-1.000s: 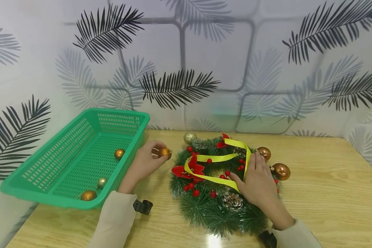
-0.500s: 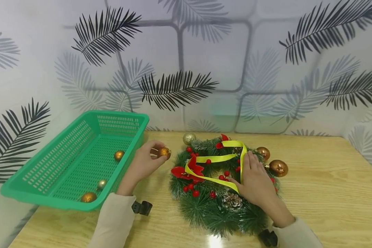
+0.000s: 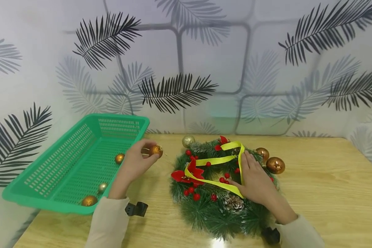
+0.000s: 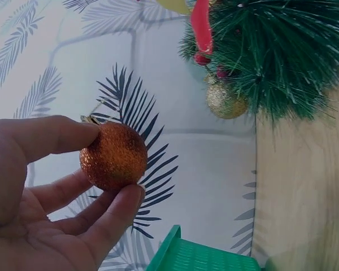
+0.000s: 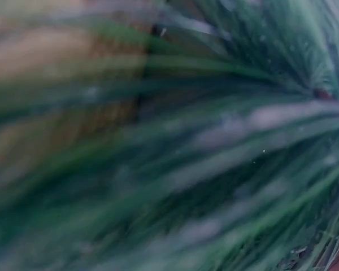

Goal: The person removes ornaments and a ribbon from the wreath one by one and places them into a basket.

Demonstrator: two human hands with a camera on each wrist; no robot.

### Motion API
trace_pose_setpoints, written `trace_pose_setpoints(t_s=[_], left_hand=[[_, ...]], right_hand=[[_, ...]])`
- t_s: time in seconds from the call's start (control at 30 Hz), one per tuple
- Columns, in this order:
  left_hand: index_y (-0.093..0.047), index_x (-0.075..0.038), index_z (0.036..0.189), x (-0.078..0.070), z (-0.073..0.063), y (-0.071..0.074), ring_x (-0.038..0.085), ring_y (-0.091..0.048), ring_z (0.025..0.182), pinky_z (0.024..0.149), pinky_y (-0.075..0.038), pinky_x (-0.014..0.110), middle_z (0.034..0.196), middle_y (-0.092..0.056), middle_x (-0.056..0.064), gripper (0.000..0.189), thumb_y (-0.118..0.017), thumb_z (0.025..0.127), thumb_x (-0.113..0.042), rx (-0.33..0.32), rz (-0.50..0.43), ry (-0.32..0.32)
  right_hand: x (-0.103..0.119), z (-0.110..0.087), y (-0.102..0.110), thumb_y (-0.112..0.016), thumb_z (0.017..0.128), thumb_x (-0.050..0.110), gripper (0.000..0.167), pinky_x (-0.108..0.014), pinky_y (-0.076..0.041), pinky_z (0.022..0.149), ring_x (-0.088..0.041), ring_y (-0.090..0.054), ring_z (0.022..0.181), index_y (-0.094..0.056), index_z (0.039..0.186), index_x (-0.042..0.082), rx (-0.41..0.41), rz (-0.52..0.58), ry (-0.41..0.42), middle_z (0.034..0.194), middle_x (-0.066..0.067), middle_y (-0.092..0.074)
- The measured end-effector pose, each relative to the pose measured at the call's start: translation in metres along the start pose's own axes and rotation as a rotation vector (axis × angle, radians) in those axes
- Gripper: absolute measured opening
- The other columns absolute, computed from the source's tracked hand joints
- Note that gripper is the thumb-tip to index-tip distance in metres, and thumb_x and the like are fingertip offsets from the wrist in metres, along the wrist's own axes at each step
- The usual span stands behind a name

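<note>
Between thumb and fingers, my left hand (image 3: 135,159) pinches a glittery orange-gold Christmas bauble (image 4: 114,157) with a gold cap and loop, held up beside the basket. A green Christmas wreath (image 3: 201,217) lies on the table, trimmed with red berries, red poinsettias (image 3: 190,172), pinecones and a yellow ribbon (image 3: 215,160). My right hand (image 3: 258,181) rests flat on its right side, fingers straight, over part of the ribbon. Two shiny copper baubles (image 3: 275,165) sit at the wreath's right edge, and a pale gold glitter bauble (image 3: 188,141) at its upper left. Blurred needles fill the right wrist view.
A green plastic basket (image 3: 49,206) stands on the left of the wooden table (image 3: 322,186), holding a few gold baubles (image 3: 89,200). Behind the table rises a wall (image 3: 210,69) with a leaf pattern. Black wrist straps (image 3: 136,209) hang below the sleeves.
My left hand has drawn back left toward the basket with the orange-gold bauble. My right hand stays on the wreath, while the copper baubles and the ribbon's right end have shifted slightly left.
</note>
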State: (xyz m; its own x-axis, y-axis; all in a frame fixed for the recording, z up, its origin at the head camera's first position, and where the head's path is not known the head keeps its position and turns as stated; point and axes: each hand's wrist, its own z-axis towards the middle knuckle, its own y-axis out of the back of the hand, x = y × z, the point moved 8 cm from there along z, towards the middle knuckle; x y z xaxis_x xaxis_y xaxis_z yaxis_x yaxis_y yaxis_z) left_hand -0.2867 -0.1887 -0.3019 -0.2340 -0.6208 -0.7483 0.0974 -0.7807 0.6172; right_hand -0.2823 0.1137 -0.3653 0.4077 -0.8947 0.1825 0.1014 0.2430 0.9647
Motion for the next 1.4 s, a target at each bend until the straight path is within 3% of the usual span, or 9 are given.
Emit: trace_pose_setpoints(t_s=[0.37,0.7,1.1,1.4], left_hand=[[-0.057,0.000,0.121,-0.003,-0.008,0.022,0.036,-0.061,0.101,0.081,-0.053,0.046,0.112,-0.061,0.022,0.034,-0.062,0.089,-0.013,-0.047,0.111,0.101],[-0.056,0.002,0.122,-0.007,-0.017,0.043,0.038,-0.060,0.102,0.079,-0.054,0.046,0.116,-0.059,0.023,0.035,-0.060,0.090,-0.012,-0.047,0.152,0.106],[-0.051,0.003,0.126,0.003,-0.018,0.069,0.040,-0.058,0.107,0.073,-0.055,0.042,0.122,-0.055,0.027,0.041,-0.060,0.091,-0.016,0.042,0.256,0.144],[-0.051,0.000,0.126,0.013,-0.011,0.087,0.043,-0.056,0.114,0.085,-0.051,0.050,0.125,-0.055,0.026,0.041,-0.060,0.091,-0.019,0.095,0.313,0.184]], right_hand=[[-0.007,0.005,-0.001,-0.065,0.088,0.042,0.093,-0.057,-0.027,0.111,-0.047,-0.022,0.140,-0.018,0.146,-0.014,0.049,0.038,0.018,0.151,-0.033,-0.019],[-0.010,0.003,-0.002,-0.065,0.088,0.040,0.093,-0.058,-0.028,0.110,-0.048,-0.021,0.139,-0.016,0.145,-0.015,0.053,0.050,0.033,0.151,-0.035,-0.018],[-0.003,0.004,-0.001,-0.066,0.087,0.040,0.093,-0.058,-0.029,0.110,-0.048,-0.023,0.138,-0.017,0.145,-0.015,0.051,0.033,0.047,0.150,-0.035,-0.020],[-0.007,0.005,-0.002,-0.066,0.087,0.040,0.093,-0.058,-0.027,0.111,-0.048,-0.022,0.139,-0.017,0.145,-0.015,0.055,0.046,0.038,0.150,-0.034,-0.020]])
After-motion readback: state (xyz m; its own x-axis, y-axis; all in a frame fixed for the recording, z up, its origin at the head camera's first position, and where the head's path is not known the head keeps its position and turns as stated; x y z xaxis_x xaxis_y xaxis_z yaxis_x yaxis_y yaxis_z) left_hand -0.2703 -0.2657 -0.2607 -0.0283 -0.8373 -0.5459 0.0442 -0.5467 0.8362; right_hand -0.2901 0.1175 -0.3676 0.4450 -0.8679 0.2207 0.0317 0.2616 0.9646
